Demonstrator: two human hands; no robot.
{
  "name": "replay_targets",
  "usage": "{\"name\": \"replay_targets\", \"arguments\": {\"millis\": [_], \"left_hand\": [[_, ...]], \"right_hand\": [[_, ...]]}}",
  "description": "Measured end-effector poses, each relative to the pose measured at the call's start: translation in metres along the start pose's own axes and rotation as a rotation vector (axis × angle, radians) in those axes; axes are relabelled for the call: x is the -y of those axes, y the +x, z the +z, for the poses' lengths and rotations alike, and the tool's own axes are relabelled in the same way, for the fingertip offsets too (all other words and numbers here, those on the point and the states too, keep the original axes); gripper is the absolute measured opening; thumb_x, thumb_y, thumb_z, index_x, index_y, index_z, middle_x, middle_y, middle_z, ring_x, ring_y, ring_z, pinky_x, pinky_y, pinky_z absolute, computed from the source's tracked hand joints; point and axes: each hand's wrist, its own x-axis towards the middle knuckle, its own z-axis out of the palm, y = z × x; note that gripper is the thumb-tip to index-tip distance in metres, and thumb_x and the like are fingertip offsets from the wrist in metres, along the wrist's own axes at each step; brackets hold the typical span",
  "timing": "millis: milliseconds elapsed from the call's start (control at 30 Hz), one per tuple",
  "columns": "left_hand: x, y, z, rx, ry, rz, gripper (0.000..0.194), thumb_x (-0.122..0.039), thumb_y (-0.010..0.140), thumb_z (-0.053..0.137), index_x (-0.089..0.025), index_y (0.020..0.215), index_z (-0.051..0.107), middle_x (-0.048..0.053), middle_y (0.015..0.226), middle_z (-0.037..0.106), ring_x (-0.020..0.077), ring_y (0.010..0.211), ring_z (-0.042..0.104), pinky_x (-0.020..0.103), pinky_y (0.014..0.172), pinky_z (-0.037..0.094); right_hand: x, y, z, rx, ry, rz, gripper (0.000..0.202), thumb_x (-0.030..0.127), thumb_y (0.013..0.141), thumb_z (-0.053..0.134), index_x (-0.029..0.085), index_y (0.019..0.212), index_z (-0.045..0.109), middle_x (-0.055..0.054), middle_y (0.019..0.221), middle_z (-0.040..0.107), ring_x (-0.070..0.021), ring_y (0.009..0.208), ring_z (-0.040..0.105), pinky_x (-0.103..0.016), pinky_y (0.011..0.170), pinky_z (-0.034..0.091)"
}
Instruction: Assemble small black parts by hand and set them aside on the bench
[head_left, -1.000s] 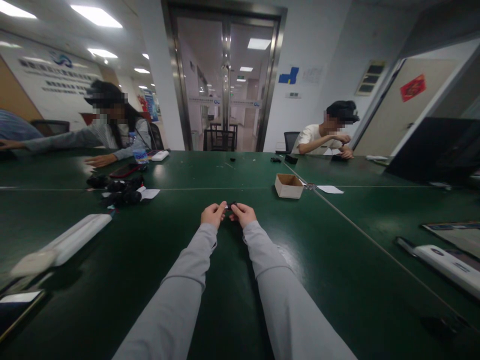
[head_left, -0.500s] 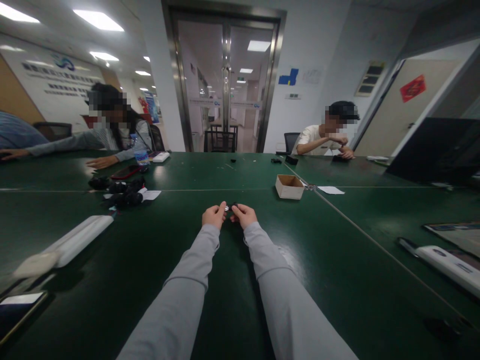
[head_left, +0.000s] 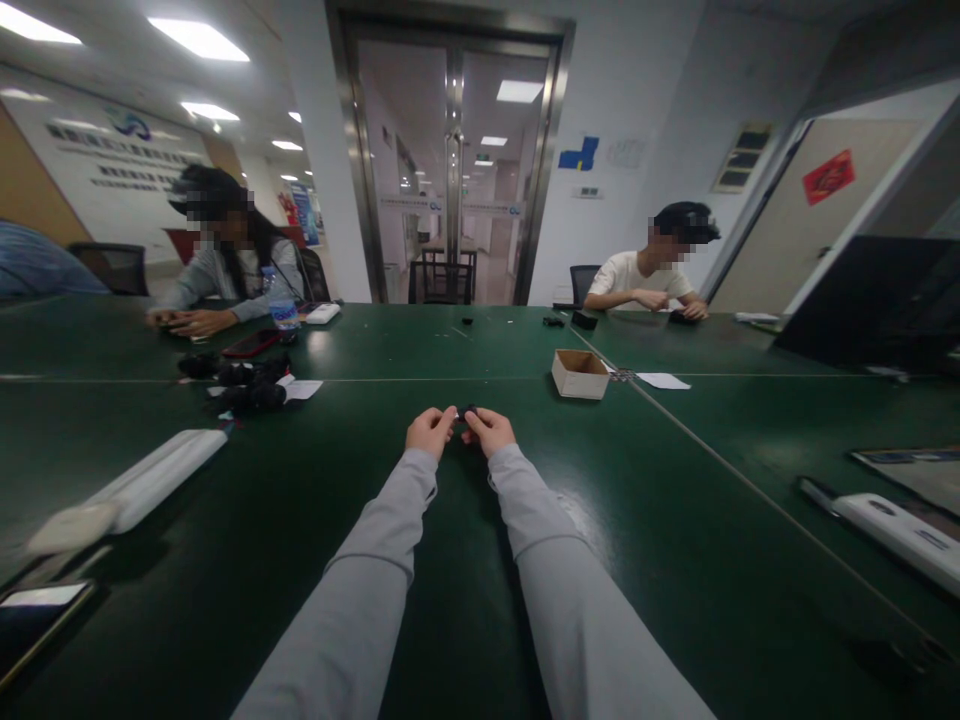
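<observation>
Just above the green table, my left hand and my right hand meet over a small black piece with a shiny end. The thumb and fingers of my left hand pinch its shiny end, which they mostly cover. On the black end, my right hand closes with thumb and fingertips. Both hands are closed, their fingertips almost touching. The piece is too small and too covered to tell its exact kind.
An open cardboard box sits ahead to the right, near a paper sheet. Left are dark gear, a water bottle and a long white device. A phone lies nearer. Two people sit across the table.
My left fingers have slid slightly right, covering more of the shiny end. The person at left has drawn an outstretched arm back; the person at right has lowered a hand.
</observation>
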Motion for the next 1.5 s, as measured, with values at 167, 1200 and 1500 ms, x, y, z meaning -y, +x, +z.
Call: {"name": "replay_targets", "arguments": {"millis": [167,1200,1500], "left_hand": [[0.005,0.001,0.002,0.015,-0.082,0.057,0.031,-0.048,0.065,0.058,-0.017,0.069,0.053,0.0,0.063,0.057,0.0108,0.054,0.052,0.022,0.052,0.043],[0.012,0.004,0.001,0.103,-0.172,0.158,0.034,-0.033,0.061,0.064,-0.015,0.089,0.061,0.007,0.083,0.063,0.0155,0.07,0.057,0.027,0.062,0.046],[0.005,0.0,0.002,0.054,-0.025,0.068,0.035,-0.051,0.066,0.055,-0.016,0.07,0.06,0.002,0.061,0.061,0.0125,0.055,0.054,0.024,0.055,0.043]], "right_hand": [[0.0,0.001,0.0,-0.034,0.012,0.01,0.038,0.042,0.053,0.075,0.012,0.07,0.06,0.0,0.055,0.058,-0.0094,0.039,0.05,-0.02,0.038,0.044],[-0.003,0.002,-0.002,-0.042,0.045,0.014,0.037,0.04,0.053,0.076,0.013,0.069,0.058,0.001,0.05,0.055,-0.0088,0.039,0.05,-0.02,0.039,0.045],[0.004,-0.002,0.0,-0.026,-0.019,0.013,0.037,0.042,0.054,0.076,0.013,0.069,0.059,0.0,0.055,0.058,-0.0088,0.039,0.05,-0.02,0.039,0.044]]}}
